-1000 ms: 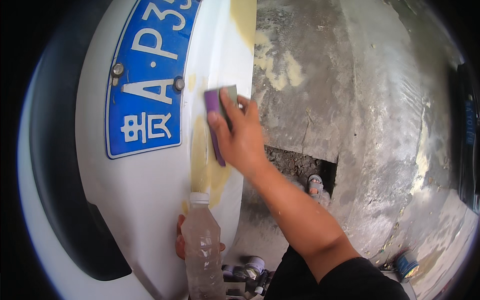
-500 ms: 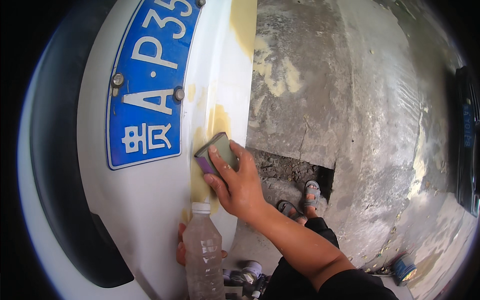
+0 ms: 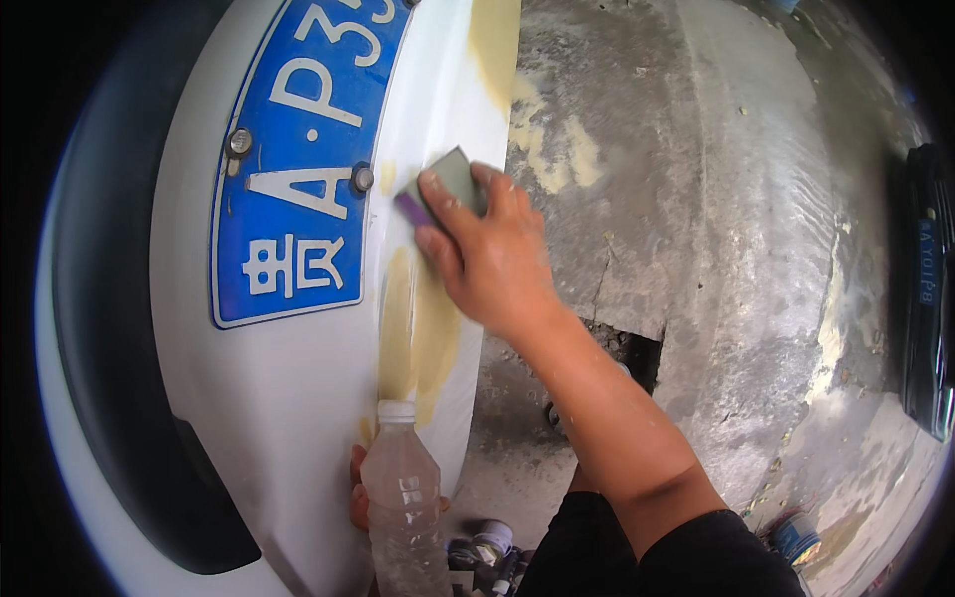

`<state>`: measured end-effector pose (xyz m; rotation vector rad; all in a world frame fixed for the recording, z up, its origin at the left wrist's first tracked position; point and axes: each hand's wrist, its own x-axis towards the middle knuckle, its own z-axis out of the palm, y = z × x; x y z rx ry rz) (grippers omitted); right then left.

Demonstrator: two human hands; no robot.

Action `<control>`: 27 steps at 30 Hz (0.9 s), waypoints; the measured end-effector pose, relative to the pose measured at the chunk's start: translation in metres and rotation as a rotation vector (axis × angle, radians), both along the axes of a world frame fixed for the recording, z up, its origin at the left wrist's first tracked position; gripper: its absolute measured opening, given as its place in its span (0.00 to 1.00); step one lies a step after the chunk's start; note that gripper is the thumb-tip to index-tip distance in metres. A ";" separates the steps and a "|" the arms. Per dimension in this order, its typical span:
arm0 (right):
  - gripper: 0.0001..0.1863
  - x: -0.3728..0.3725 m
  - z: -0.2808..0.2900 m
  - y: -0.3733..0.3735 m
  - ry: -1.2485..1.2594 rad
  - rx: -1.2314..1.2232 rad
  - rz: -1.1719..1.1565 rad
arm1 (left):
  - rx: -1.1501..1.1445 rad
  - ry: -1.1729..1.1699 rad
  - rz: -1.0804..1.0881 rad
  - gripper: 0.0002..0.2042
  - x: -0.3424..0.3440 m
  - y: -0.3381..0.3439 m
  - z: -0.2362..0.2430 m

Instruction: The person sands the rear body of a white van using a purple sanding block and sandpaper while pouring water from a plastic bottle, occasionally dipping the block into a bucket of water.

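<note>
My right hand (image 3: 492, 254) presses a small purple and grey sanding block (image 3: 443, 189) flat against a white car body panel (image 3: 298, 398), just right of a blue number plate (image 3: 298, 169). Yellowish filler patches (image 3: 418, 333) run down the panel below the block and near its top. My left hand (image 3: 360, 488) grips a clear plastic bottle (image 3: 403, 507) with a white cap, held upright at the lower edge of the panel; only a few fingers show behind the bottle.
Wet, cracked concrete ground (image 3: 716, 219) with pale filler smears lies to the right. A dark gap (image 3: 627, 348) opens in the concrete by my forearm. Small cans (image 3: 487, 552) sit low down, and another dark vehicle's edge (image 3: 930, 289) stands at far right.
My right hand has slid the sanding block down the panel and then back up to beside the plate's lower bolt. The bottle has stayed in place.
</note>
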<state>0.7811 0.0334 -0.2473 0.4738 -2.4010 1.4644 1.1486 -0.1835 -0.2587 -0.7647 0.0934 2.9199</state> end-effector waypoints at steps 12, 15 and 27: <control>0.25 0.008 -0.023 -0.016 -0.072 -0.271 -0.086 | -2.401 -0.012 -0.012 0.38 -0.082 0.094 0.043; 0.26 0.023 -0.029 -0.019 -0.092 -0.291 -0.098 | -2.507 0.048 0.023 0.39 -0.091 0.098 0.042; 0.26 0.041 -0.047 -0.026 -0.240 -0.451 -0.122 | -2.408 0.257 -0.067 0.49 -0.071 0.079 0.043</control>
